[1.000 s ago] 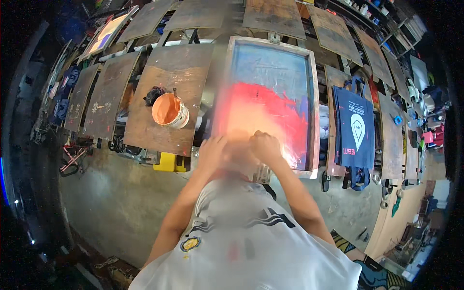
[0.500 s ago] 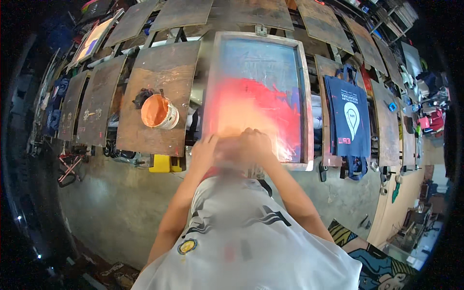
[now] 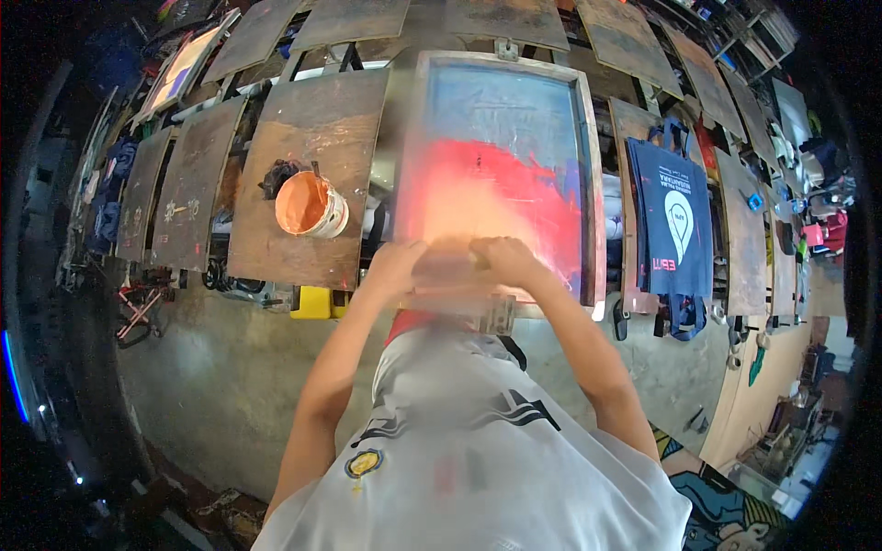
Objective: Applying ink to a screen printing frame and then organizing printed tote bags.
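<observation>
In front of me lies a screen-printing frame (image 3: 591, 174) with a pale wooden border. Its mesh is blue-grey at the far end and covered with red and orange ink (image 3: 473, 170) towards me. My left hand (image 3: 397, 264) and my right hand (image 3: 507, 261) are closed over the near end of the frame, a short way apart. Both grip a wide brownish bar, apparently a squeegee (image 3: 448, 266), blurred in the picture. Its lower edge cannot be made out.
Left of the frame, an orange ink bucket (image 3: 312, 207) stands on a wooden board (image 3: 322, 115) beside a dark crumpled cloth (image 3: 278, 179). On the right, a navy tote bag (image 3: 675, 220) lies on another board. A metal clamp (image 3: 499, 314) sits at the frame's near edge.
The whole view has shifted slightly. My right hand has moved a little to the right, and my elbows are bent further outward. Both hands keep their grip at the frame's near end.
</observation>
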`<state>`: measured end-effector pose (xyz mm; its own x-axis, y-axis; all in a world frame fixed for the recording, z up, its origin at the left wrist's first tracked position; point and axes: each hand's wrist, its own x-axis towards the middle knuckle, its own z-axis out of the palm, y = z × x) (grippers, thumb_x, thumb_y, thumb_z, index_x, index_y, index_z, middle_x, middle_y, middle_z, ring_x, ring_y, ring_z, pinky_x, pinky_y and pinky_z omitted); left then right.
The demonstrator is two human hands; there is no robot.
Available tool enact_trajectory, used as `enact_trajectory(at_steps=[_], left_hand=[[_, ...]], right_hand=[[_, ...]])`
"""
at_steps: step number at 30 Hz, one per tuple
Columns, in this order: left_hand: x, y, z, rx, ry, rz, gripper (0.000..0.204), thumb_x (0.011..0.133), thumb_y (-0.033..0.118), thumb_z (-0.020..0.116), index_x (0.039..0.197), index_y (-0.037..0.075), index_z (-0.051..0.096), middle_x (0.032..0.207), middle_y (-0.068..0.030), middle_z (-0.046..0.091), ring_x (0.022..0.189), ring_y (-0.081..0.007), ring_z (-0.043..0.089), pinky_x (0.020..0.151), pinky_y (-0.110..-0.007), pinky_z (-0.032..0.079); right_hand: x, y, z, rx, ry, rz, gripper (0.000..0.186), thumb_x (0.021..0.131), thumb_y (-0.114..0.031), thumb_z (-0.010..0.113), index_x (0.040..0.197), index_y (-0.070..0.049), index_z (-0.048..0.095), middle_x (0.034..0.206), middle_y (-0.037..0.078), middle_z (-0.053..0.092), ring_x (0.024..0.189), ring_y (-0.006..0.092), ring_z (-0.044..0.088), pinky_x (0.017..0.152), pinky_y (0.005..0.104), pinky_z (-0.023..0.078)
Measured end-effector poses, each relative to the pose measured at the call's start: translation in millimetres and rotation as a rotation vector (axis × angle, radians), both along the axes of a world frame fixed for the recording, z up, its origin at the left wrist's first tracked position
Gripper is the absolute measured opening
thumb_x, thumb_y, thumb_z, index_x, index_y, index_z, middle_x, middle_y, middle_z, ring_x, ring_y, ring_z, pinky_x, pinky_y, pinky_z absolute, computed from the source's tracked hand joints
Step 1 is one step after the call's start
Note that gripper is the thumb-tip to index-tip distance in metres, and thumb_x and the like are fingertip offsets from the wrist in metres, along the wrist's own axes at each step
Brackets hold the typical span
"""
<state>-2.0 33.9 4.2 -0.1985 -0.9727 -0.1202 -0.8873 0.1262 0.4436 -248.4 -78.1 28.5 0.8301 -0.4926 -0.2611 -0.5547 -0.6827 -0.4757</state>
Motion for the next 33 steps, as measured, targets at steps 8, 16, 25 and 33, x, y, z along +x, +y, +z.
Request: enact_trajectory(at_steps=[8, 16, 25, 33], left_hand=[[27.0, -72.2, 7.8, -0.219, -0.041, -0.021, 0.067, 0.067, 0.027, 0.08, 0.127, 0.012, 0.056, 0.116, -0.015, 0.065, 0.105, -0.0358, 0.062, 0.087, -0.048, 0.049], [19.3, -47.4, 11.3, -0.079, 0.034, -0.088, 0.055, 0.068, 0.03, 0.08, 0.111, 0.005, 0.058, 0.095, -0.0185, 0.065, 0.09, -0.0425, 0.061, 0.077, -0.049, 0.049], [4.8, -10.1, 3.8, -0.084, 0.113, -0.079, 0.049, 0.07, 0.026, 0.08, 0.108, 0.004, 0.058, 0.1, -0.0174, 0.063, 0.096, -0.038, 0.06, 0.079, -0.046, 0.048], [24.6, -56.5, -2.4, -0.245, 0.108, 0.0, 0.051, 0.07, 0.029, 0.08, 0.113, 0.009, 0.06, 0.096, -0.0141, 0.063, 0.093, -0.0372, 0.06, 0.078, -0.045, 0.048]], right_hand=[[20.9, -59.6, -12.1, -0.064, -0.15, -0.036, 0.042, 0.07, -0.033, 0.076, 0.097, -0.008, 0.057, 0.094, 0.015, 0.066, 0.091, 0.0384, 0.064, 0.077, 0.0495, 0.05], [12.5, -24.5, 0.8, -0.079, 0.017, 0.003, 0.038, 0.073, -0.027, 0.072, 0.102, -0.009, 0.057, 0.1, 0.014, 0.066, 0.095, 0.0359, 0.064, 0.078, 0.0485, 0.052], [3.5, 6.1, -4.3, -0.113, 0.062, -0.028, 0.057, 0.071, -0.025, 0.074, 0.125, -0.017, 0.059, 0.099, 0.012, 0.071, 0.089, 0.0314, 0.07, 0.074, 0.0458, 0.056], [27.1, -39.5, 0.8, -0.132, -0.127, -0.122, 0.042, 0.071, -0.024, 0.072, 0.111, -0.013, 0.062, 0.1, 0.013, 0.069, 0.091, 0.0346, 0.067, 0.076, 0.048, 0.053]])
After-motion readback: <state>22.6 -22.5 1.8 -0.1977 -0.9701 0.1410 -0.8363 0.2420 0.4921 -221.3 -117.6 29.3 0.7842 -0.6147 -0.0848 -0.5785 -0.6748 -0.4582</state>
